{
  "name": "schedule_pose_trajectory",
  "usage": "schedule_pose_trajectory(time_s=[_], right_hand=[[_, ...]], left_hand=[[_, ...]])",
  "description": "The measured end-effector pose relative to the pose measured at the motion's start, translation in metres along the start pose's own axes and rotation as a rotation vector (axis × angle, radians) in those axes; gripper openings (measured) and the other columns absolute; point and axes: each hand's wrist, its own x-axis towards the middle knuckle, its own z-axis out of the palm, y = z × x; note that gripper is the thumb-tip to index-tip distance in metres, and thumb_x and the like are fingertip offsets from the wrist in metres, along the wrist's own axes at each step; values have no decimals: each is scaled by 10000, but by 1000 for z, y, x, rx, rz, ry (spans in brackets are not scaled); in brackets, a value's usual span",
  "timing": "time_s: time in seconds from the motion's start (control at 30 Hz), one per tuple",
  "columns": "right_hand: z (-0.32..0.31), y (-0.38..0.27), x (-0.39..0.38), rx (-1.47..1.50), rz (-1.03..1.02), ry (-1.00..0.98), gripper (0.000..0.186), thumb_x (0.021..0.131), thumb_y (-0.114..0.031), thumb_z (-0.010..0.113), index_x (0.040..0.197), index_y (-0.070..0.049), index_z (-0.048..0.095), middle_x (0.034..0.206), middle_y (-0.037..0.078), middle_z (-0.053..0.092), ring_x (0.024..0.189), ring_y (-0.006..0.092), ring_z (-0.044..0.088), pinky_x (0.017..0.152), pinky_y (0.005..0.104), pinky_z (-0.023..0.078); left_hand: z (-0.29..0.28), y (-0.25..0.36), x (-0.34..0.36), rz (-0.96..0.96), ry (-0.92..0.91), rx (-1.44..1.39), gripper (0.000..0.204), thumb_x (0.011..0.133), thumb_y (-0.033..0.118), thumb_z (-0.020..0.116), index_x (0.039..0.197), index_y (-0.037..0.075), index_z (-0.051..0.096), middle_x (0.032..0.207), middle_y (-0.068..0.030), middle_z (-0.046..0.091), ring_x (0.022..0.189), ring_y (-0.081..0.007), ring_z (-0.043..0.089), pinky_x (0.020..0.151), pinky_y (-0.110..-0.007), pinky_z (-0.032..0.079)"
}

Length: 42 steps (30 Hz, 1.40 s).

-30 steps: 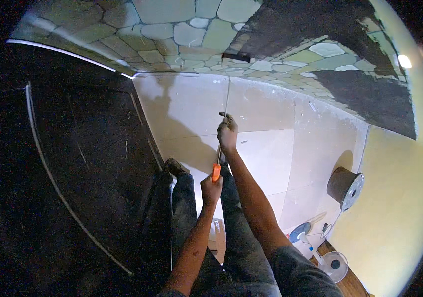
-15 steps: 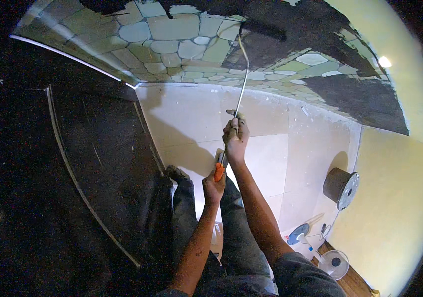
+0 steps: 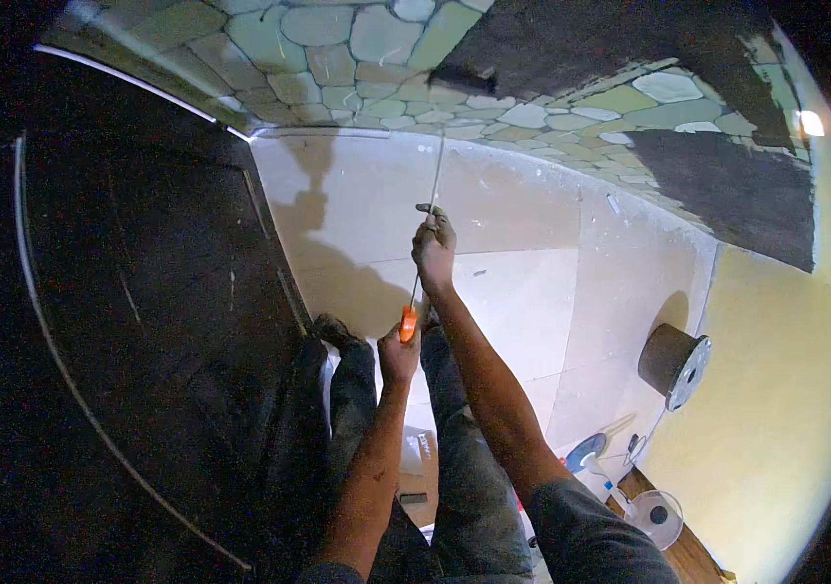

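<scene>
A long-rod paint roller [image 3: 438, 170] runs up from my hands to the wall. My left hand [image 3: 399, 356] is closed round its orange handle at the lower end. Farther up, my right hand [image 3: 434, 248] wraps the thin metal rod, with some darkened fingers showing. The dark roller head [image 3: 464, 80] lies against the wall [image 3: 381, 49], which bears a green and grey stone pattern. It touches the lower left border of a broad patch of dark paint [image 3: 571, 44]. Another dark patch [image 3: 727, 185] covers the pattern at the right.
Pale floor tiles [image 3: 523, 302] stretch below the wall, my legs standing on them. A big dark panel [image 3: 172, 292] is on the left. At the right, by a yellow wall [image 3: 766, 360], are a cable spool [image 3: 673, 365] and a fan [image 3: 655, 519]. A lamp [image 3: 811, 123] glows at upper right.
The roller head has come down the wall and slightly left, toward the floor. Both hands have shifted a little left with the roller, still gripping it. The view has also shifted slightly.
</scene>
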Motion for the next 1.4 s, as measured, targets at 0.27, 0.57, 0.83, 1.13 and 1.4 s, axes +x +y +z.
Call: schedule_pose_trajectory(time_s=[0.27, 0.57, 0.83, 1.13, 1.4], right_hand=[[28, -171, -22, 166, -165, -21, 235, 1020, -260, 428, 1128, -74, 521, 624, -83, 316, 478, 15, 263, 409, 191, 218], [8, -17, 6, 193, -17, -82, 211, 1015, -221, 415, 1137, -83, 518, 571, -75, 306, 438, 26, 276, 376, 198, 225], [-9, -1, 4, 175, 76, -84, 196, 1015, -238, 425, 1111, -91, 514, 569, -81, 309, 425, 21, 277, 358, 196, 235], [0, -49, 11, 183, -101, -50, 211, 1014, -263, 439, 1102, -78, 492, 603, -80, 325, 476, 16, 296, 412, 185, 233], [-40, 81, 54, 52, -42, -32, 174, 1019, -242, 419, 1031, -95, 511, 548, -93, 286, 432, 19, 261, 377, 203, 212]], left_hand=[[-19, 108, 34, 109, -55, 28, 162, 800, 156, 672, 908, 35, 663, 714, -164, 646, 673, -332, 648, 635, -381, 511], [9, -1, 20, -33, -37, 61, 126, 793, 128, 671, 826, 9, 648, 726, -180, 650, 696, -342, 657, 654, -410, 503], [21, -15, 0, 80, 120, 129, 180, 786, 123, 672, 903, -12, 659, 811, -201, 666, 782, -386, 644, 695, -423, 512], [26, 18, 33, 23, 5, -47, 142, 788, 111, 674, 882, 6, 662, 694, -181, 647, 656, -381, 641, 623, -405, 518], [53, -29, 2, -34, -36, 50, 171, 790, 117, 660, 874, -31, 638, 799, -213, 647, 783, -400, 626, 713, -441, 493]])
